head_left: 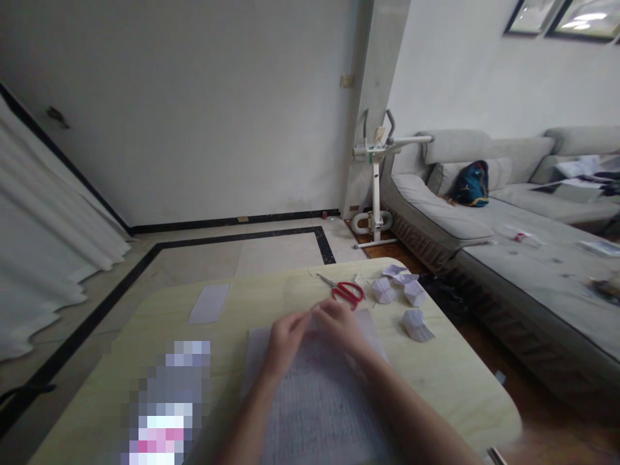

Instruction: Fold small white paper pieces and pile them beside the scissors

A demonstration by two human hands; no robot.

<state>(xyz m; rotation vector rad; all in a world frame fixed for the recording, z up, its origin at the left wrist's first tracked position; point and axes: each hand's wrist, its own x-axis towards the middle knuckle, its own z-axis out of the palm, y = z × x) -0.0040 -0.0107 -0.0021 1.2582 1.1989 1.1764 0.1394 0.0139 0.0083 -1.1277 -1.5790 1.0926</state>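
Note:
Both of my hands rest on a large sheet of lined paper point(320, 400) lying on a pale wooden table point(465, 374). My left hand point(285, 342) and my right hand point(341, 326) meet at the sheet's far edge, fingers curled and pressed down on the paper there. Red-handled scissors point(346, 290) lie just beyond my right hand. Several folded paper pieces point(416, 323) sit to the right of the scissors.
A small paper strip point(209, 303) lies at the table's far left. A blurred-out object point(169, 407) stands near the front left. A grey sofa point(508, 232) with a blue bag point(469, 184) is at right, a white exercise machine point(375, 187) behind the table.

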